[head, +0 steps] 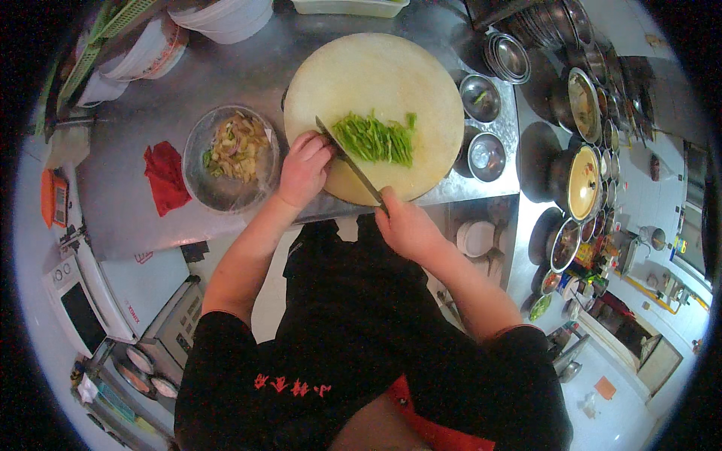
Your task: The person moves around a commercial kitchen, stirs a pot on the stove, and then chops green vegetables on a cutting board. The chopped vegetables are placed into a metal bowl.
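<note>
My right hand (407, 224) grips the handle of a kitchen knife (359, 171) at the near edge of a round cutting board (383, 67). The blade slants across the board, its tip pointing up and to the left. My left hand (307, 169) rests at the board's left edge, fingers curled against or close beside the blade. Whether anything lies under those fingers is hidden. Right of the blade, strips of green vegetable, probably pepper, (377, 140) lie in a loose row on the board.
Left of the board stands a bowl (194, 163) with cut pale vegetables, beside a red cloth (164, 177). Two small metal bowls (480, 98) (487, 157) stand close on the right. Further right is a counter of pots, including a yellow-lidded one (583, 183). White basins (225, 22) stand at the back left.
</note>
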### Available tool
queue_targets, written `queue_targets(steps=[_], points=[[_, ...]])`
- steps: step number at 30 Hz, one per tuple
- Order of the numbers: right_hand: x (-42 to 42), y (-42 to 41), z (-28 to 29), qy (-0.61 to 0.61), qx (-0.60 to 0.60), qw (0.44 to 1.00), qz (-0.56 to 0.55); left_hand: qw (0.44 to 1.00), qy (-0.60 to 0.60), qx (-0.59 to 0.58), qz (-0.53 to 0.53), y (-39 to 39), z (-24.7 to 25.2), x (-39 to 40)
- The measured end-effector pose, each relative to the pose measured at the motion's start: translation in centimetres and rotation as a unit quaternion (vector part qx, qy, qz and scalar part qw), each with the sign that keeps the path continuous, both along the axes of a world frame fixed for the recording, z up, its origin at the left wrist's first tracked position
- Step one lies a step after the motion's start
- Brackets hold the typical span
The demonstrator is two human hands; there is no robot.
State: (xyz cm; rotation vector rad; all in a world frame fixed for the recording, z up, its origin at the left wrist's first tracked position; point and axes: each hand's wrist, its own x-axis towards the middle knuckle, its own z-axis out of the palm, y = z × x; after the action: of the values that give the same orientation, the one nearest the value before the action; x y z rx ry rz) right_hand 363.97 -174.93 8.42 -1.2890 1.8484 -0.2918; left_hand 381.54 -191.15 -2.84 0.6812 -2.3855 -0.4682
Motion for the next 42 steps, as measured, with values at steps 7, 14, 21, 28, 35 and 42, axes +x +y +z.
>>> queue_targets(steps=[7,14,21,28,35,42], points=[[-1.1,-0.5,1.8,0.026,-0.007,0.999,0.031,1.0,0.017,0.002,0.013,0.1,-0.3,0.1],[-1.1,-0.9,1.2,0.016,-0.006,0.999,0.041,0.999,0.004,0.029,0.034,0.9,-0.3,0.3],[-0.7,-0.2,0.1,-0.031,0.002,0.999,0.01,0.999,0.033,0.021,0.028,0.0,0.0,-0.2],[-2.1,-0.6,-2.4,-0.082,0.0,0.997,0.012,0.999,0.006,0.007,0.043,0.3,-0.1,0.4],[-5.3,1.1,2.6,0.073,-0.096,0.99,0.068,0.98,0.081,0.143,0.116,-0.8,6.7,1.1],[-7.6,3.1,3.5,0.304,-0.097,0.929,0.185,0.948,-0.266,0.033,-0.17,-0.8,7.4,-3.1]])
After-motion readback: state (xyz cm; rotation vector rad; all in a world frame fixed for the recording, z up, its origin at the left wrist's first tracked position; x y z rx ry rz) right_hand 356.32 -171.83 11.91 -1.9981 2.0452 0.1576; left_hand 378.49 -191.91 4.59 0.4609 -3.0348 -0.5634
